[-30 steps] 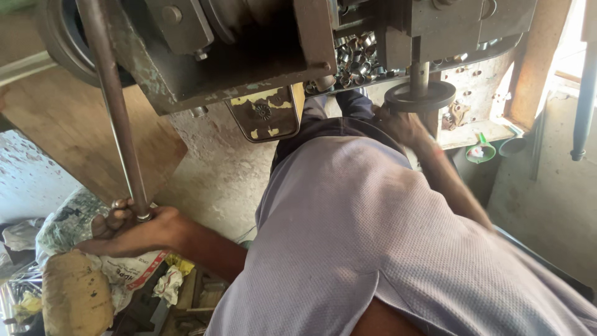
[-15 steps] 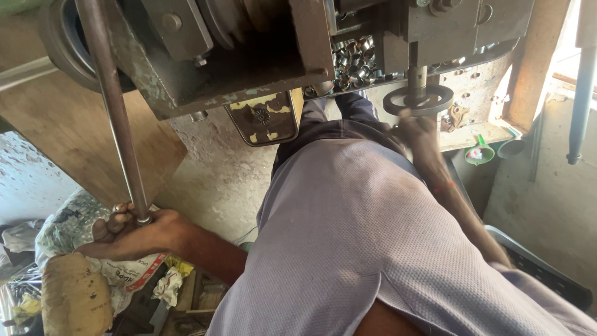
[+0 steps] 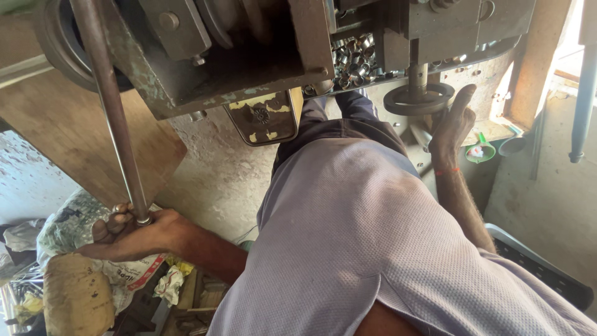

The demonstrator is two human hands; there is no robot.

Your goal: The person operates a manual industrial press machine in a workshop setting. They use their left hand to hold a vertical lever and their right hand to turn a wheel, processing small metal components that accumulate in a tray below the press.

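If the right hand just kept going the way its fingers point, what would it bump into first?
The right hand points up toward the dark round handwheel on the machine's vertical spindle. Its fingertips sit beside the wheel's rim, so it would likely meet that first, though depth is unclear.

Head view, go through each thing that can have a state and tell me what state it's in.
Left hand: closed around the lever's lower end.
Lever: long metal rod, slanted, gripped at the bottom.
Right hand: open, fingers by the handwheel.
Handwheel: on a vertical shaft under the machine.
Rings: heaped loose on the machine bed.
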